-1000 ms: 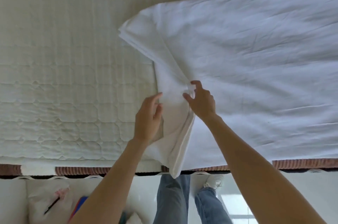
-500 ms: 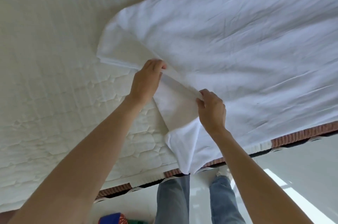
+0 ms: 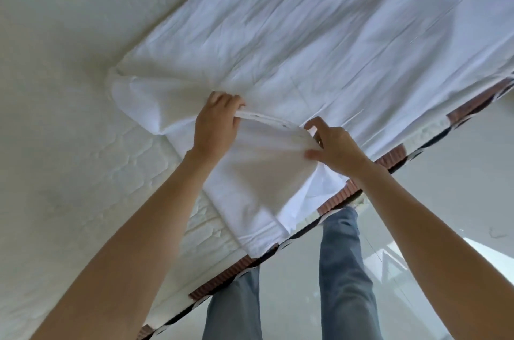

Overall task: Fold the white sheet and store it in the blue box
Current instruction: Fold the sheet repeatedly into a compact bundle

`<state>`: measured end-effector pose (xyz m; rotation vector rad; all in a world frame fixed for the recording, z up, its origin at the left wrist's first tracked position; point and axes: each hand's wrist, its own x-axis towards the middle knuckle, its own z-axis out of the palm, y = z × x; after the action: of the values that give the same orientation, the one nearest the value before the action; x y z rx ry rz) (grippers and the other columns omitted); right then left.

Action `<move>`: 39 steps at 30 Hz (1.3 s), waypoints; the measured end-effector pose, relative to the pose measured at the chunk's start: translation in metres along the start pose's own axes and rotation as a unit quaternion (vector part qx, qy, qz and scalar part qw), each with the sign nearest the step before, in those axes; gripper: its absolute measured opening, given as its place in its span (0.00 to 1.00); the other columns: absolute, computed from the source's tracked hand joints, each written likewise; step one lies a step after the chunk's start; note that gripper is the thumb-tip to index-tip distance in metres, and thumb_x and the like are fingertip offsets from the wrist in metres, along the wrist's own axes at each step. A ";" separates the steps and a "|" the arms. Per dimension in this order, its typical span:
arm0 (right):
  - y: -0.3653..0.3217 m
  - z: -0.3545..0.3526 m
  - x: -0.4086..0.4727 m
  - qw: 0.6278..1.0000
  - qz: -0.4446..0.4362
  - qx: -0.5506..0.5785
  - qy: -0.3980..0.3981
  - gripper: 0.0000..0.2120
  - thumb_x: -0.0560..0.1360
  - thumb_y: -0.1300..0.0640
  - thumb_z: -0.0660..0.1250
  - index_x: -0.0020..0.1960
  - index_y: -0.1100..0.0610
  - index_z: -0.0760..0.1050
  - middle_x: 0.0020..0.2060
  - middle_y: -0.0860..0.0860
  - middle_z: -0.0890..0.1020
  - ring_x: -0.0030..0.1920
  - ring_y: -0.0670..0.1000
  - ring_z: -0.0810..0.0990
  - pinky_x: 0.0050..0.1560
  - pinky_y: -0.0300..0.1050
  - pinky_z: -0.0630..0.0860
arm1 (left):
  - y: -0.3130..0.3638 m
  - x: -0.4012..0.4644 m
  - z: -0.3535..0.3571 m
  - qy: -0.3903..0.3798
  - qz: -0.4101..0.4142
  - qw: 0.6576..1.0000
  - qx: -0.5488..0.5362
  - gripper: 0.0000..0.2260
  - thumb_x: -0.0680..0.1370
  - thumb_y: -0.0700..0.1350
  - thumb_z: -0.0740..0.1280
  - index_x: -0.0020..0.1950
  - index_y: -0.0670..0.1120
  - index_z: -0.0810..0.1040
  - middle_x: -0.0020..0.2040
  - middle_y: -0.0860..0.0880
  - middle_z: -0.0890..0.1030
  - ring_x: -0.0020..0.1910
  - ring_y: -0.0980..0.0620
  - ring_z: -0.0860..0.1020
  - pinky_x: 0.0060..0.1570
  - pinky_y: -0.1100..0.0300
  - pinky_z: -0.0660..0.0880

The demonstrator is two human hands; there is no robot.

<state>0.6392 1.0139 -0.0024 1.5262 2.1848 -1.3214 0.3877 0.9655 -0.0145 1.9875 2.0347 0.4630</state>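
The white sheet [image 3: 319, 34] lies spread over the right part of a quilted mattress [image 3: 69, 89], wrinkled, with its near left corner bunched and folded over. My left hand [image 3: 215, 125] grips the hem of that corner from above. My right hand [image 3: 332, 146] pinches the same hem a short way to the right, thumb under the cloth. The stretch of edge between both hands is pulled taut, and a flap of sheet hangs below them down to the mattress edge. No blue box is in view.
The mattress edge with its reddish-brown ribbed trim [image 3: 389, 156] runs diagonally from lower left to upper right. Below it are my legs in blue jeans [image 3: 342, 270] on a pale glossy floor [image 3: 459, 200].
Both hands have slid apart along the sheet's hem, the left one up and to the left. The corner flap is now stretched wider between them. The view has tilted further.
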 end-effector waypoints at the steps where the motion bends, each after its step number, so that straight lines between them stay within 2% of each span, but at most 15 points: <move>1: 0.022 -0.020 0.000 1.000 -0.007 -0.020 0.014 0.14 0.70 0.58 0.71 0.54 0.55 0.74 0.36 0.49 0.77 0.37 0.52 0.78 0.40 0.44 0.73 | 0.020 0.017 0.004 0.001 -0.016 1.000 0.013 0.07 0.73 0.39 0.64 0.50 0.43 0.77 0.45 0.46 0.80 0.51 0.45 0.72 0.37 0.54 0.72; 3: 0.056 -0.051 0.001 0.997 -0.020 -0.049 0.057 0.04 0.73 0.59 0.69 0.47 0.57 0.79 0.36 0.49 0.77 0.40 0.53 0.79 0.40 0.43 0.71 | 0.052 0.044 0.010 -0.002 -0.039 0.999 0.024 0.08 0.73 0.37 0.65 0.52 0.42 0.76 0.45 0.44 0.79 0.49 0.42 0.75 0.35 0.51 0.73; 7: 0.113 -0.114 0.008 0.992 -0.014 -0.059 0.114 0.09 0.77 0.57 0.62 0.53 0.60 0.76 0.45 0.57 0.79 0.47 0.57 0.75 0.43 0.45 0.69 | 0.130 0.104 0.031 -0.011 -0.099 0.995 0.013 0.09 0.75 0.36 0.64 0.55 0.40 0.74 0.47 0.39 0.78 0.47 0.39 0.75 0.41 0.49 0.71; 12: 0.138 -0.166 0.019 0.989 0.055 0.018 0.134 0.07 0.81 0.59 0.51 0.54 0.60 0.65 0.35 0.55 0.74 0.36 0.61 0.73 0.36 0.48 0.65 | 0.178 0.154 0.049 -0.005 -0.100 0.995 0.004 0.10 0.74 0.39 0.66 0.55 0.41 0.76 0.46 0.41 0.79 0.47 0.40 0.74 0.44 0.53 0.70; 16: 0.155 -0.219 0.038 0.976 0.074 0.032 0.204 0.06 0.81 0.60 0.49 0.53 0.60 0.63 0.33 0.55 0.73 0.34 0.60 0.70 0.37 0.49 0.63 | 0.205 0.193 0.059 0.000 -0.073 0.997 0.011 0.06 0.74 0.42 0.68 0.49 0.43 0.78 0.42 0.45 0.78 0.45 0.43 0.74 0.38 0.53 0.72; 19: 0.166 -0.255 0.042 0.979 0.033 0.017 0.202 0.10 0.82 0.54 0.53 0.56 0.61 0.64 0.35 0.59 0.77 0.37 0.65 0.76 0.36 0.49 0.64 | 0.224 0.222 0.068 0.014 -0.073 0.997 -0.002 0.06 0.73 0.43 0.68 0.49 0.44 0.79 0.42 0.46 0.79 0.47 0.43 0.74 0.37 0.53 0.73; 21: 0.174 -0.280 0.046 0.985 -0.011 -0.033 0.170 0.21 0.77 0.45 0.61 0.60 0.62 0.65 0.40 0.60 0.81 0.39 0.66 0.78 0.37 0.50 0.67 | 0.234 0.246 0.078 0.029 -0.064 0.998 -0.009 0.06 0.73 0.42 0.69 0.49 0.43 0.79 0.42 0.46 0.79 0.48 0.42 0.74 0.37 0.53 0.73; 23: 0.182 -0.299 0.052 0.988 0.002 -0.082 0.134 0.29 0.72 0.40 0.66 0.62 0.61 0.65 0.44 0.61 0.81 0.43 0.66 0.79 0.40 0.51 0.71 | 0.241 0.268 0.084 0.041 -0.057 0.997 -0.010 0.06 0.73 0.41 0.69 0.48 0.43 0.79 0.42 0.46 0.79 0.49 0.42 0.74 0.38 0.53 0.74; 24: 0.188 -0.307 0.057 0.987 0.015 -0.102 0.122 0.29 0.72 0.41 0.67 0.61 0.61 0.65 0.46 0.61 0.81 0.44 0.65 0.79 0.41 0.51 0.71 | 0.244 0.279 0.088 0.048 -0.052 0.997 -0.010 0.05 0.73 0.41 0.69 0.48 0.43 0.79 0.42 0.46 0.79 0.50 0.42 0.74 0.39 0.53 0.74; 26: 0.205 -0.330 0.071 0.983 0.035 -0.130 0.128 0.21 0.76 0.46 0.63 0.59 0.62 0.66 0.45 0.61 0.81 0.45 0.64 0.79 0.40 0.49 0.68 | 0.253 0.309 0.094 0.062 -0.042 0.997 -0.009 0.05 0.73 0.42 0.68 0.48 0.43 0.79 0.42 0.46 0.79 0.51 0.42 0.73 0.40 0.54 0.73; 28: 0.217 -0.355 0.080 0.970 0.027 -0.158 0.184 0.15 0.79 0.50 0.60 0.56 0.62 0.67 0.41 0.60 0.82 0.41 0.63 0.80 0.37 0.47 0.66 | 0.263 0.338 0.098 0.073 -0.029 0.997 -0.008 0.05 0.74 0.42 0.68 0.48 0.44 0.79 0.42 0.46 0.79 0.51 0.43 0.73 0.40 0.55 0.72; 32: 0.251 -0.412 0.105 0.944 0.009 -0.188 0.270 0.14 0.80 0.51 0.59 0.55 0.63 0.69 0.33 0.59 0.80 0.32 0.62 0.79 0.32 0.46 0.62 | 0.293 0.411 0.108 0.100 0.005 0.995 -0.003 0.06 0.75 0.45 0.66 0.48 0.44 0.79 0.42 0.47 0.79 0.51 0.44 0.73 0.40 0.57 0.71; 34: 0.276 -0.440 0.125 0.937 0.021 -0.189 0.291 0.15 0.79 0.51 0.59 0.56 0.63 0.71 0.32 0.61 0.80 0.32 0.63 0.79 0.32 0.46 0.62 | 0.310 0.452 0.119 0.105 0.028 0.994 0.010 0.05 0.75 0.45 0.66 0.47 0.44 0.78 0.42 0.47 0.79 0.51 0.44 0.72 0.39 0.56 0.71; 37: 0.318 -0.473 0.163 0.945 0.041 -0.178 0.272 0.18 0.79 0.48 0.60 0.59 0.61 0.70 0.36 0.62 0.81 0.35 0.64 0.79 0.34 0.47 0.64 | 0.330 0.515 0.147 0.095 0.020 0.995 0.032 0.06 0.75 0.46 0.66 0.46 0.44 0.78 0.42 0.47 0.80 0.51 0.44 0.73 0.38 0.55 0.71; 39: 0.341 -0.480 0.179 0.968 0.036 -0.129 0.210 0.21 0.77 0.44 0.61 0.61 0.59 0.68 0.40 0.60 0.82 0.40 0.64 0.80 0.37 0.48 0.67 | 0.334 0.546 0.162 0.051 -0.025 0.997 0.056 0.07 0.75 0.47 0.66 0.48 0.44 0.78 0.44 0.46 0.80 0.52 0.42 0.73 0.38 0.54 0.71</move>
<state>0.9952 1.5155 -0.0122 1.8871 2.3901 -0.7002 0.7413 1.5226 -0.0094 2.0105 2.2118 0.4568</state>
